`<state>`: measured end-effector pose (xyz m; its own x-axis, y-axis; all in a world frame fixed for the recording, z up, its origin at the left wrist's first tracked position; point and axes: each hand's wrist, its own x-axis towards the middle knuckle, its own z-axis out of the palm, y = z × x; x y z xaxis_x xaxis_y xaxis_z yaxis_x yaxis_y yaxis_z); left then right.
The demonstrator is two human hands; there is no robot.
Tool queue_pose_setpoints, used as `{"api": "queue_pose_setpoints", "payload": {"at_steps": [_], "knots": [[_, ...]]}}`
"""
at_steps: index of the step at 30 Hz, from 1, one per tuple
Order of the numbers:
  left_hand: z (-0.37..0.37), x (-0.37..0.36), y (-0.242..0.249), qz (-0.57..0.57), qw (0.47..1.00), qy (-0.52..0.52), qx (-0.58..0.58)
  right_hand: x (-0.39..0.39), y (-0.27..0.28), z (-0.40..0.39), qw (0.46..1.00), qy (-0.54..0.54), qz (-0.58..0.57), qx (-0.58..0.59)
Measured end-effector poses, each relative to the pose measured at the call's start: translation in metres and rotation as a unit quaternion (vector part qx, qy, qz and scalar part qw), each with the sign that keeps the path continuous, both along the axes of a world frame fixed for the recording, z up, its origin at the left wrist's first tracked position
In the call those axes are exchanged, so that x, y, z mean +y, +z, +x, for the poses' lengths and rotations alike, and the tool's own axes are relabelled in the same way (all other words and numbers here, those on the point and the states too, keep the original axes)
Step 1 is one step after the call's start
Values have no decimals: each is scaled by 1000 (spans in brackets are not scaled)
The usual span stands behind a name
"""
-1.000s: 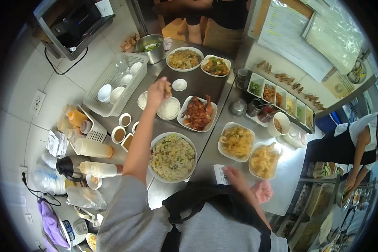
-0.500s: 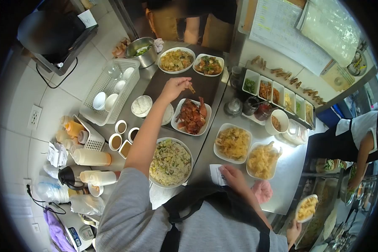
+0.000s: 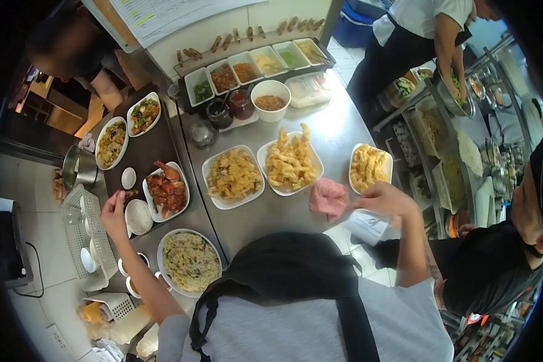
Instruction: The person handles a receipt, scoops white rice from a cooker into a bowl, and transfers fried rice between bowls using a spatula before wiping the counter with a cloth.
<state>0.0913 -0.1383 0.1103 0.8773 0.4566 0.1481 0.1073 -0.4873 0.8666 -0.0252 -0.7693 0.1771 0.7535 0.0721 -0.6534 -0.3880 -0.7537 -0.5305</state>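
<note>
My left hand (image 3: 113, 211) is closed on a small wooden clothespin (image 3: 131, 193), held beside a bowl of white rice (image 3: 139, 218). Just right of it lies a square dish of glazed roast chicken (image 3: 166, 194). A big plate of fried rice (image 3: 192, 260) sits nearer me. My right hand (image 3: 387, 200) grips a printed paper slip (image 3: 368, 225) at the counter's right edge. Directly beyond that hand rests a white dish of pale fried strips (image 3: 370, 167). A crumpled pink cloth (image 3: 329, 199) lies to its left.
Two more dishes of fried food (image 3: 233, 176) stand mid-counter. Behind them are sauce jars (image 3: 219, 111) and a rack of topping trays (image 3: 245, 72). A perforated basket (image 3: 81, 241) is at left. Co-workers (image 3: 398, 51) stand at the right and far left.
My view has swung right. The dish of fried strips, earlier in another person's hand, now rests on the counter. My right hand has moved out rightward with the slip; my left still holds the clothespin.
</note>
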Motion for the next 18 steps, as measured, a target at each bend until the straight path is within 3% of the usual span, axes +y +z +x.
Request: {"api": "queue_pose_setpoints", "payload": {"at_steps": [3, 6, 7, 10, 11, 12, 14, 18], "knots": [[-23, -11, -5, -4, 998, 9, -69, -41, -42, -42, 999, 12, 35, -12], [-46, -35, -2, -61, 994, 40, -80, -53, -51, -60, 987, 14, -52, 152], [-52, -40, 1, -57, 995, 44, -74, -60, -67, -69, 990, 10, -29, 140], [-60, -54, 10, -59, 996, 43, -61, -74, -110, -87, 970, -211, 109, 43], [-62, -56, 13, -66, 995, 42, -60, -81, -123, -88, 953, -285, 99, 36], [-65, -58, 15, -74, 994, 42, -61, -81, -131, -88, 934, -325, 142, -50], [-67, -62, 22, -113, 991, 40, -63, -90, -139, -86, 890, -407, 186, -82], [-70, -67, 20, -196, 977, 26, -74, -90, -137, -75, 895, -373, 246, -10]]}}
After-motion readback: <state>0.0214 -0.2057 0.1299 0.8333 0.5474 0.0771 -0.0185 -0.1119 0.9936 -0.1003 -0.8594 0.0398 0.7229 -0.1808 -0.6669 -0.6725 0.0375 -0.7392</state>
